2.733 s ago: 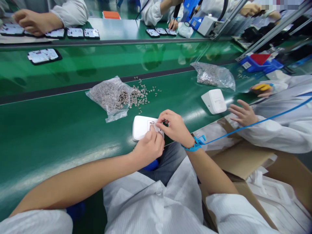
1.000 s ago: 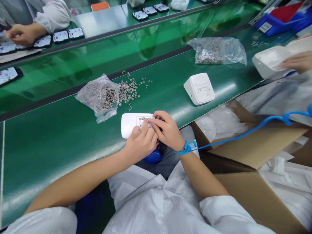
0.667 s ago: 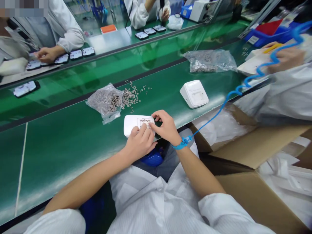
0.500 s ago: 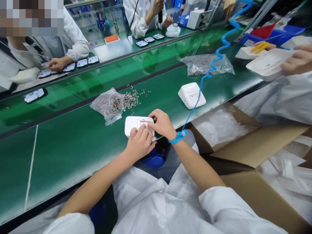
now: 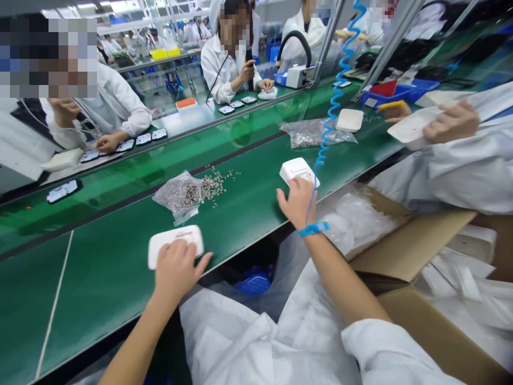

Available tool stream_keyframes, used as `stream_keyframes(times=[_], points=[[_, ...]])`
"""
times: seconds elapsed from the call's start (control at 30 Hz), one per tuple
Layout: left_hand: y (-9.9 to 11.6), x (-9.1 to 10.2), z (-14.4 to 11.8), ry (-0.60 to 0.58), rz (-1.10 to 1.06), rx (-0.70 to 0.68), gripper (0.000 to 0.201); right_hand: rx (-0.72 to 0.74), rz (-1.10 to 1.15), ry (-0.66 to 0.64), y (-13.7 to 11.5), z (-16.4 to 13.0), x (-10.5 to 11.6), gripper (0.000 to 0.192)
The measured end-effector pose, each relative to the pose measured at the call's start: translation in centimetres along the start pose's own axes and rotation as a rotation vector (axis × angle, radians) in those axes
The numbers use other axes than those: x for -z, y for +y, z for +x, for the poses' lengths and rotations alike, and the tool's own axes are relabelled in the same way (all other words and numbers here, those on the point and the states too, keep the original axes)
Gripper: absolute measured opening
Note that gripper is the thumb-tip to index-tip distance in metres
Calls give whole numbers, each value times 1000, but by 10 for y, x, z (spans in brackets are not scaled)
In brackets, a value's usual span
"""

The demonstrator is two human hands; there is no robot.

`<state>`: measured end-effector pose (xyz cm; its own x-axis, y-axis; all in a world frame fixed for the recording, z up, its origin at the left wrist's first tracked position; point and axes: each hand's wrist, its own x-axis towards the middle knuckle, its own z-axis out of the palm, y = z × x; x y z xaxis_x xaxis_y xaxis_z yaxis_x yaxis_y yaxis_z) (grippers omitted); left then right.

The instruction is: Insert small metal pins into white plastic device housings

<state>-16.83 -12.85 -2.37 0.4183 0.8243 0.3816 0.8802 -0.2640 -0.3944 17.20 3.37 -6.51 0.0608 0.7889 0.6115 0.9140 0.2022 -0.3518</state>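
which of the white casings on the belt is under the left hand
The flat white casing at the near belt edge, left of the screw bag; the left hand rests on it. The right hand touches the boxier one.

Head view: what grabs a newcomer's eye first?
The wearer's spread arms: the left hand lies flat on a white rounded plastic casing at the near edge of the glossy green conveyor belt, while the right hand reaches a second white casing further right. Between them, a clear plastic bag of small metal parts spills onto the belt, and a coiled blue cord rises from the right wrist's blue strap.
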Motion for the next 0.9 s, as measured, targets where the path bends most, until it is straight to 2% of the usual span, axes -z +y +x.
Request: stream_keyframes(times=[0.1,0.17,0.23,0.3,0.33,0.4,0.43,0.47,0.57,0.63,0.67,0.73,0.8,0.9], points=[[-63,1,-58,-64,57,130,34,-37,-172,-50,41,9,6,43],[-103,0,-94,-135,149,266,37,12,-180,-114,54,8,5,40],[-135,-5,-119,-173,254,412,41,61,-152,-141,49,1,4,39],[-151,-12,-125,-81,346,543,40,123,-106,-155,28,-11,6,38],[-151,-15,-119,1,365,564,38,168,-74,-173,13,-19,8,38],[-136,-19,-92,183,325,493,33,280,2,-227,-22,-35,14,36],[-122,-18,-73,274,253,396,31,328,41,-250,-39,-41,18,35],[-104,-16,-51,304,154,282,29,368,75,-273,-55,-45,20,33],[-41,-8,13,315,-110,-128,28,473,136,-344,-84,-33,17,31],[-5,-4,45,295,-210,-358,34,527,138,-366,-88,-3,1,27],[9,-3,57,273,-225,-430,36,548,130,-362,-87,16,-10,27],[26,-5,72,212,-224,-503,42,611,87,-365,-81,57,-36,32],[34,-11,80,146,-225,-518,49,702,68,-413,-74,92,-62,32],[42,-18,88,66,-260,-503,56,791,83,-470,-69,121,-91,21]])
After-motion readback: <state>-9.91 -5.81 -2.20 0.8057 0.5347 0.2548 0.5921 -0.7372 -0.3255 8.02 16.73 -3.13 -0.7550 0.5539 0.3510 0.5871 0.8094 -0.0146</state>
